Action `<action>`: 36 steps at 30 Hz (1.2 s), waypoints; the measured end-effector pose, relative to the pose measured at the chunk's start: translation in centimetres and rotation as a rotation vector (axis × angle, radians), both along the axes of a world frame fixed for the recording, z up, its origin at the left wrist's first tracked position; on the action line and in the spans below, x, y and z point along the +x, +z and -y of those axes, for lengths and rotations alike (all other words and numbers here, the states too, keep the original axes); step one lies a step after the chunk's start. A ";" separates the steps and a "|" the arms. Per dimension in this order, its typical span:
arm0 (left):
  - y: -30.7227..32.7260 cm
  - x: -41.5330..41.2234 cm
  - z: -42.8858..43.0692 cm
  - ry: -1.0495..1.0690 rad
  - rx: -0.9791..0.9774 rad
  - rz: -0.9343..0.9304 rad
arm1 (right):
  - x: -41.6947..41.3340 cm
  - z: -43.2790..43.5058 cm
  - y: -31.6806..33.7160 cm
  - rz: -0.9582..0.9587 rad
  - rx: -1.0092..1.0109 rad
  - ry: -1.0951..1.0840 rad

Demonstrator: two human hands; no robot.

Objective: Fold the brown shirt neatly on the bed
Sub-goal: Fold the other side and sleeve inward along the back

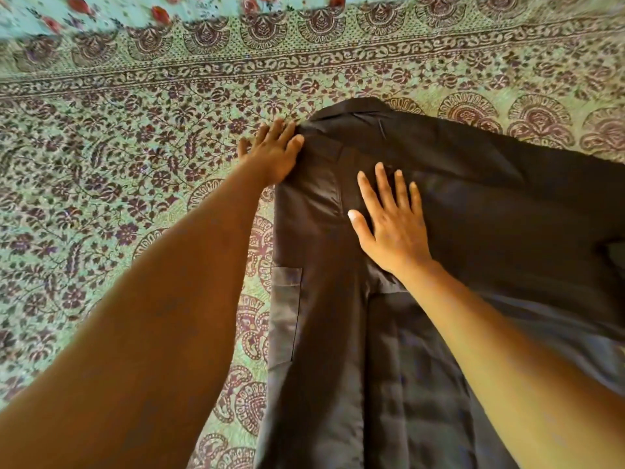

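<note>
Already both hands lie flat, fingers straight, on the shirt (456, 204): left hand (270, 154) at the shoulder fold, right hand (392, 221) mid-chest. Lifting either could let that fold spring open on the soft bed (118, 147).

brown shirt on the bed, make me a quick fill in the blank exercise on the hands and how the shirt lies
1. The right hand lies ____ on the brown shirt, fingers spread.
2. The left hand touches the shirt's ____ edge, near the collar.
3. The shirt lies on a patterned ____ bedsheet.
4. The collar points ____ from the person.

Missing words: flat, left, green, away.
</note>
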State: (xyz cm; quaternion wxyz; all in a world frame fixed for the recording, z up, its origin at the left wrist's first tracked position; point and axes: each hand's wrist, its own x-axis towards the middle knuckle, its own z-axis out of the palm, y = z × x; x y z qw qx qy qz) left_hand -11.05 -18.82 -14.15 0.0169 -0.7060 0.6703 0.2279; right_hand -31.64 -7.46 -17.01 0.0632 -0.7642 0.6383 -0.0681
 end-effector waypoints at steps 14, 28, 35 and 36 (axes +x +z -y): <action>-2.3 -2.0 -13.5 -0.288 -0.287 0.070 | -2.9 0.2 0.3 0.001 0.001 0.162; 3.6 0.5 1.0 -0.099 -0.245 -0.075 | 1.4 7.1 3.4 0.393 0.021 -0.189; 4.4 1.6 4.1 -0.338 -0.125 0.001 | -0.8 5.5 2.5 0.501 -0.149 -0.241; 4.5 1.6 4.1 -0.311 -0.137 -0.079 | -1.0 5.3 2.3 0.498 -0.168 -0.233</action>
